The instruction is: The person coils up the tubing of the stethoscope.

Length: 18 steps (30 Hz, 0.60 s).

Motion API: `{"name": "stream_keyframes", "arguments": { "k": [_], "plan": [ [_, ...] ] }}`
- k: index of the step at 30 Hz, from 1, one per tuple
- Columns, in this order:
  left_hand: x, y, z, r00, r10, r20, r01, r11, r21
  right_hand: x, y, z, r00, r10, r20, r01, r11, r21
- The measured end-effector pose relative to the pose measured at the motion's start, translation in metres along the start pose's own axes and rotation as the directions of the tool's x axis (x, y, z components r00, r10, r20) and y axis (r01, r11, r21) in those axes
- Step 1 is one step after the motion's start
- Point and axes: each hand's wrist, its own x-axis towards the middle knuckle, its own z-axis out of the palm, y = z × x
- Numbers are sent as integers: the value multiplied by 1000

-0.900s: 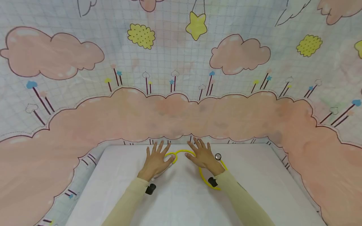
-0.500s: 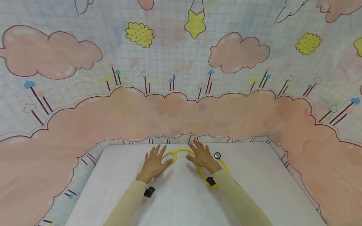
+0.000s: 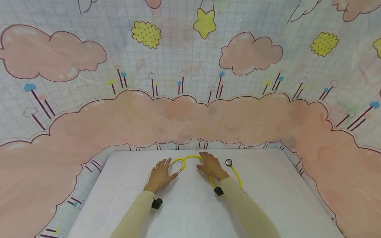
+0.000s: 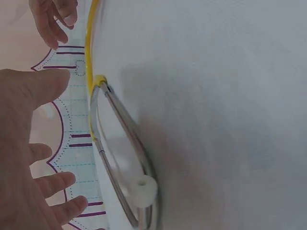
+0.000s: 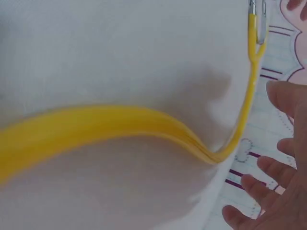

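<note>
A stethoscope with yellow tubing (image 3: 192,156) lies near the far edge of the white table. Above its metal ear tubes (image 4: 125,117) hovers my left hand (image 3: 160,176), fingers spread and holding nothing. A white ear tip (image 4: 144,191) shows close to the left wrist camera. My right hand (image 3: 212,166) hangs over the yellow tube (image 5: 120,119), its fingers loosely bent and apart from it. To the right of that hand, the round chest piece (image 3: 228,162) rests on the table. Part of the tube is hidden under the right hand and forearm in the head view.
The white tabletop (image 3: 184,211) spreads out in front of and beside both arms. A cloth backdrop (image 3: 190,122) with printed clouds and stars rises behind the table and along its sides. Black wrist cameras (image 3: 156,203) sit below each hand.
Both hands have drawn back slightly toward the body, and their fingers have bent a little more. More of the ear tubes and tubing near the chest piece shows. The stethoscope stays in place.
</note>
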Motion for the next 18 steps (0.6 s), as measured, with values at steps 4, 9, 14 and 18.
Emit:
{"name": "stream_keyframes", "arguments": {
  "k": [4, 9, 14, 18],
  "plan": [
    [-2, -3, 1, 999, -29, 13, 29, 999, -21, 4, 2, 10, 998, 53, 21, -54, 998, 40],
    [-4, -7, 4, 999, -43, 22, 44, 998, -49, 7, 2, 17, 996, 93, 9, -93, 995, 27],
    [-4, -9, 6, 1000, -29, -3, 29, 999, -31, 7, -1, 18, 992, 127, 6, -127, 992, 2],
    [-3, -11, 10, 1000, -25, -19, 25, 1000, -19, 8, -1, 20, 989, 147, 5, -147, 988, -46]
  ]
}}
